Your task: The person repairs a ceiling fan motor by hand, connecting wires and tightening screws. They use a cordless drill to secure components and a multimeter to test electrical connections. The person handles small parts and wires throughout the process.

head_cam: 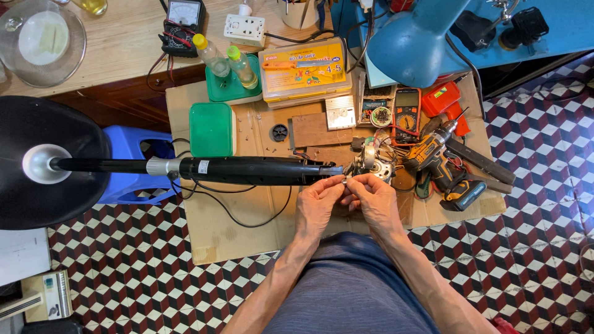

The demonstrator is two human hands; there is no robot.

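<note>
Black fan pole (260,170), lying across cardboard sheet (235,229) on the floor, round base (37,164) to the left. Left hand (317,204) and right hand (373,199) met at the pole's right end, beside the bare motor (370,162); fingers of both pinched shut on something small, too small to identify.

Risks, as judged: small part could slip from the fingertips and vanish among clutter or on the patterned floor tiles (532,260). Loose wires (229,207) trailed under the pole and could snag or tug if the pole rolled. Pole rested unsupported and could shift.

Surroundings: cordless drill (442,167) just right of the motor, crowding the right hand; multimeter (406,114) behind; green box (211,128) and parts case (303,71) further back; two bottles (229,62) on a green tray; blue lamp (411,40) overhanging; blue stool (133,164) under the pole; wooden worktop (124,43) at top left.
</note>
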